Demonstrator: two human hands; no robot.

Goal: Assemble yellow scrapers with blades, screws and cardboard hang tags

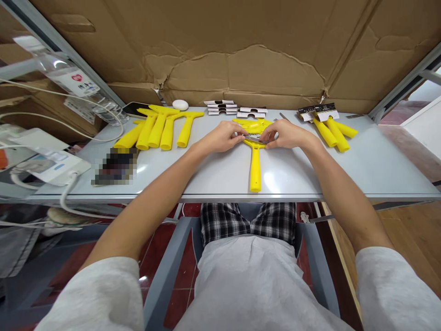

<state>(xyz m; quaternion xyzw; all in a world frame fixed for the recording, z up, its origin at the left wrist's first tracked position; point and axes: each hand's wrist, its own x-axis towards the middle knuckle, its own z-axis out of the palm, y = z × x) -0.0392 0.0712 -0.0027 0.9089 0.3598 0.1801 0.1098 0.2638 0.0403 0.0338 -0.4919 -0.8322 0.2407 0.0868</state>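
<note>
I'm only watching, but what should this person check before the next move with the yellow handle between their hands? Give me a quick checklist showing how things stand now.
1. Left hand at the thin strip: ok, fingertips at its left end.
2. Right hand at the strip: ok, fingertips near its right end.
3. Strip properly seated on the yellow handle: cannot tell; fingers and small size hide the fit.
4. Yellow handle's lower end pointing toward the person: ok.
5. Left group of handles clear of both hands: ok.
6. Every handle in the right group carded: cannot tell; the pieces overlap.
</note>
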